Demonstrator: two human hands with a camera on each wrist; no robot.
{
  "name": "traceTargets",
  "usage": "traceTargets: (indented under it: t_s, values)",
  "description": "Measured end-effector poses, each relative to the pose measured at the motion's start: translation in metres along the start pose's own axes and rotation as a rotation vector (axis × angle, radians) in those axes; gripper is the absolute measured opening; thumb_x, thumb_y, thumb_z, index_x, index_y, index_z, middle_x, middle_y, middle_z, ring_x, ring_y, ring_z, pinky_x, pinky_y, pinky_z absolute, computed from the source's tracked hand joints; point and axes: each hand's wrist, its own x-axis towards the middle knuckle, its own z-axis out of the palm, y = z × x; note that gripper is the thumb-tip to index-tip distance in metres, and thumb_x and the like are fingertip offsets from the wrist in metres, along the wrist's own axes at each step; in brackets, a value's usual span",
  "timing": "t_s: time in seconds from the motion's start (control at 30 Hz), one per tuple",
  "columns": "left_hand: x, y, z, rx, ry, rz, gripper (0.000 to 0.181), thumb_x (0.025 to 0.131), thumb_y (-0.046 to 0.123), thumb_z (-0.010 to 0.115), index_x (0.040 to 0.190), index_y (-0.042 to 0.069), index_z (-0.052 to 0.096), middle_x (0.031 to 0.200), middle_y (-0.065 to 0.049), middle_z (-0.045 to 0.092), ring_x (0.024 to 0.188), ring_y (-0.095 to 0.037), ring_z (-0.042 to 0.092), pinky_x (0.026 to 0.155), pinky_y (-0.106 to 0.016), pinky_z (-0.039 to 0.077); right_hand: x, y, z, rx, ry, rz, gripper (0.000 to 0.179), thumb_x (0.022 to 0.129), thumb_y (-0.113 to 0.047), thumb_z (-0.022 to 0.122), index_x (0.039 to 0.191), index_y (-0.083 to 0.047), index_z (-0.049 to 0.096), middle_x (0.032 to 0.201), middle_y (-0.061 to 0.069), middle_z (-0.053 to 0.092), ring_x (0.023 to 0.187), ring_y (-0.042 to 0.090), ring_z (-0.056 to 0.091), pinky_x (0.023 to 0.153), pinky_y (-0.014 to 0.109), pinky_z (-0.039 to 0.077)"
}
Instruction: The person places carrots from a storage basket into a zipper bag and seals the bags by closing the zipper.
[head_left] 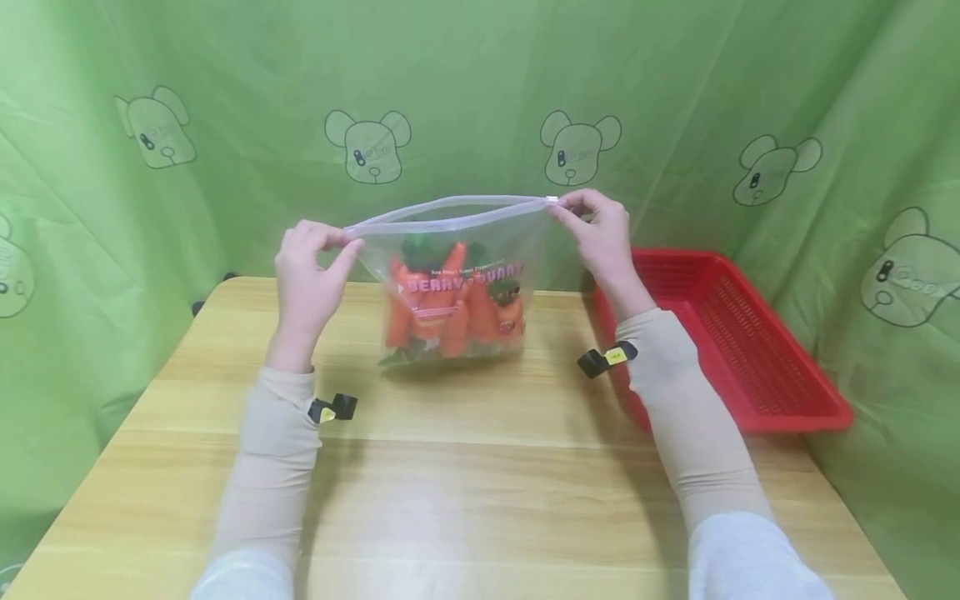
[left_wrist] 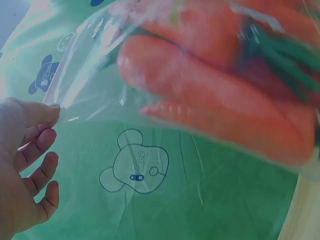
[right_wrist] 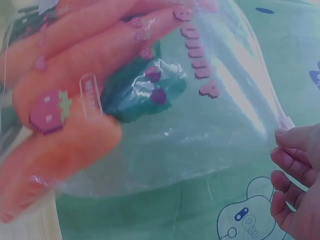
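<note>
A clear zipper bag (head_left: pixel 450 292) printed with pink lettering hangs upright over the table, its mouth gaping. Inside it are several orange carrots (left_wrist: pixel 200 85) with green tops, pressed close together. My left hand (head_left: pixel 311 275) pinches the left end of the bag's zip edge between thumb and index finger; its other fingers curl loosely in the left wrist view. At the opposite corner, my right hand (head_left: pixel 600 229) pinches the white zip slider (head_left: pixel 552 200). The right wrist view shows that thumb and index finger (right_wrist: pixel 295 140) at the slider, beside the printed front.
A red plastic basket (head_left: pixel 780 358) with slotted walls stands on the right of the wooden table (head_left: pixel 450 500), partly behind my right forearm. Green curtains (head_left: pixel 480 67) with bear-head drawings surround the table at the back and sides.
</note>
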Motion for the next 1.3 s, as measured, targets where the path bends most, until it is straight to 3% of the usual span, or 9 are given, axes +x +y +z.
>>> traceTargets:
  t_s: [0.27,0.5,0.7,0.97,1.3]
  values:
    - [-0.002,0.000,0.016,-0.018,-0.065,-0.098,0.019,0.086,0.013,0.071,0.095,-0.003,0.070,0.095,-0.019,0.065,0.093,-0.032,0.053,0.091,-0.041,0.037,-0.005,0.004,0.013,-0.030,-0.095,0.000,0.020,0.087,-0.020,0.071,0.098,-0.003,0.071,0.074,-0.016,0.058,0.076,0.005,0.049,0.066,0.020,0.037]
    - [-0.007,0.000,0.022,-0.044,-0.066,-0.131,0.019,0.086,0.013,0.070,0.095,-0.004,0.069,0.095,-0.020,0.065,0.092,-0.034,0.054,0.090,-0.040,0.038,-0.010,-0.003,0.021,-0.034,-0.140,-0.021,0.020,0.087,-0.018,0.071,0.099,-0.002,0.070,0.081,-0.002,0.065,0.076,0.007,0.052,0.067,0.021,0.040]
    - [-0.009,-0.004,0.016,-0.039,-0.030,-0.147,0.019,0.085,0.012,0.071,0.095,-0.004,0.069,0.095,-0.021,0.065,0.090,-0.030,0.054,0.090,-0.039,0.038,-0.012,0.003,0.015,-0.044,-0.117,0.020,0.020,0.088,-0.020,0.070,0.099,-0.003,0.070,0.086,-0.001,0.066,0.081,0.007,0.053,0.073,0.022,0.040]
    - [-0.018,-0.014,0.004,-0.003,-0.064,-0.144,0.019,0.086,0.013,0.071,0.094,-0.004,0.069,0.092,-0.020,0.065,0.090,-0.033,0.054,0.088,-0.037,0.037,-0.026,0.014,0.007,-0.049,-0.111,0.021,0.022,0.088,-0.021,0.070,0.098,-0.002,0.069,0.087,-0.004,0.064,0.082,0.004,0.053,0.072,0.020,0.043]
    - [-0.037,-0.017,-0.013,0.079,-0.132,-0.053,0.014,0.084,0.010,0.071,0.088,-0.003,0.068,0.088,-0.020,0.064,0.084,-0.034,0.055,0.080,-0.035,0.038,-0.066,0.015,-0.005,-0.058,-0.117,0.010,0.020,0.087,-0.017,0.071,0.099,-0.001,0.069,0.086,-0.007,0.056,0.077,0.009,0.051,0.065,0.016,0.042]
